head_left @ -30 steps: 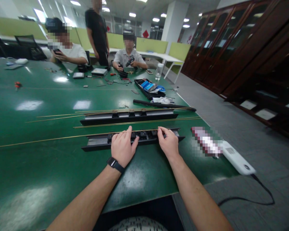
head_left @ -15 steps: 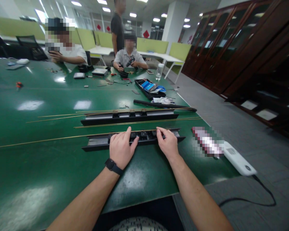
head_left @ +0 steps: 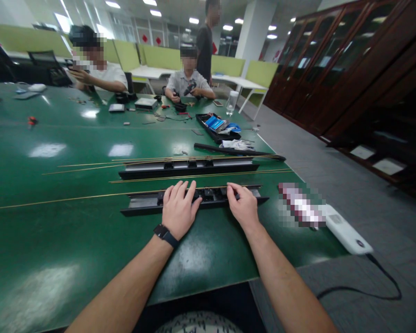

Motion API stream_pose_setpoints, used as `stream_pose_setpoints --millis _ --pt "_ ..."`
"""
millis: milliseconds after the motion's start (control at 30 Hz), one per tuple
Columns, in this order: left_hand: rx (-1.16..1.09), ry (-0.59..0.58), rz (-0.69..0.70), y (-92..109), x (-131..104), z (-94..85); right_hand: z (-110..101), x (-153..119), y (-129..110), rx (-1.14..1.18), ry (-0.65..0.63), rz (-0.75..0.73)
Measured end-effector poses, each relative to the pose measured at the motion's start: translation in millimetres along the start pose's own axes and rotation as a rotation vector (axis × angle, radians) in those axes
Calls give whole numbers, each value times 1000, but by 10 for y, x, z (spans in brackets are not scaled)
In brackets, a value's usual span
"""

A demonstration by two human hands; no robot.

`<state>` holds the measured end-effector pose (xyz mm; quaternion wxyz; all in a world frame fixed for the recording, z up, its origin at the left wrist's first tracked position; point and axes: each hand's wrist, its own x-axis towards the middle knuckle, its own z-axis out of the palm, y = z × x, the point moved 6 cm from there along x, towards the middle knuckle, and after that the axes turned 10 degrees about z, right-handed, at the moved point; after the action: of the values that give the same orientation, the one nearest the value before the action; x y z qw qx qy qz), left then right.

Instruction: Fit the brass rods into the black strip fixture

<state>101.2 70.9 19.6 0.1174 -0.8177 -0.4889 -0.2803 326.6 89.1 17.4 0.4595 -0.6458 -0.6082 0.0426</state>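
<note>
A black and silver channel [head_left: 145, 203] with black blocks inside lies crosswise on the green table. My left hand [head_left: 179, 206] rests over its left half, fingers spread on the blocks and on a thin brass rod [head_left: 90, 197] that runs far out to the left. At the channel's right part, my right hand [head_left: 241, 202] pinches the rod's right end between thumb and forefinger. Behind it lies a second, similar channel [head_left: 187, 171], with thin rods along its back. More thin rods [head_left: 142, 180] lie between the two channels.
Beyond the channels are a long black bar [head_left: 235, 151], white gloves [head_left: 241, 144] and a black tray [head_left: 211, 127] with blue packs. At right sit a red, blurred-out object [head_left: 298, 203] and a white power strip [head_left: 346, 231] with its cable. Two people sit across the green table [head_left: 72, 240]; another stands behind.
My left hand's fingers have spread and lie flatter over the channel. My right hand keeps its pinch. The standing person has moved right, and the whole view has shifted slightly.
</note>
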Motion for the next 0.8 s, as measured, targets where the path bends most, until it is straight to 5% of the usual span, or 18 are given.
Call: stream_pose_setpoints --millis 800 --pt "-2 9 -18 12 -6 -12 -27 19 30 8 20 79"
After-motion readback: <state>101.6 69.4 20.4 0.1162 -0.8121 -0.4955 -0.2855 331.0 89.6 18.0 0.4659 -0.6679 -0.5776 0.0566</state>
